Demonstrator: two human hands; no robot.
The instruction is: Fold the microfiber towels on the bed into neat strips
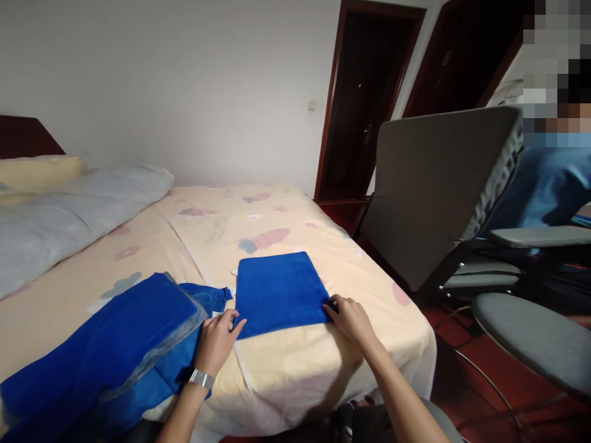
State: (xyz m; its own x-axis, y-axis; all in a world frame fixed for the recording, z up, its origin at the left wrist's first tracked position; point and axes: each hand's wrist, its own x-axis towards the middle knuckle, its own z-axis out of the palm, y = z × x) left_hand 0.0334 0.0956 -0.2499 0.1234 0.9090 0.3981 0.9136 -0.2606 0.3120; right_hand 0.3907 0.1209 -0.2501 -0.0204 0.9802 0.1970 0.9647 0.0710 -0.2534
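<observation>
A square blue cloth, perhaps a folded towel, lies flat on the bed. My left hand, with a watch on its wrist, pinches the cloth's near left corner between thumb and fingers. At its right edge, close to the near right corner, the thumb and fingers of my right hand grip the fabric. A small white tag shows along the cloth's left side. Beside my left forearm lies a loose heap of more blue cloths, with a grey-edged piece among them.
A grey rolled quilt and a yellow pillow lie at the far left, near the wooden headboard. To the right stand a folded grey panel and a grey round seat. A person in blue sits behind the panel.
</observation>
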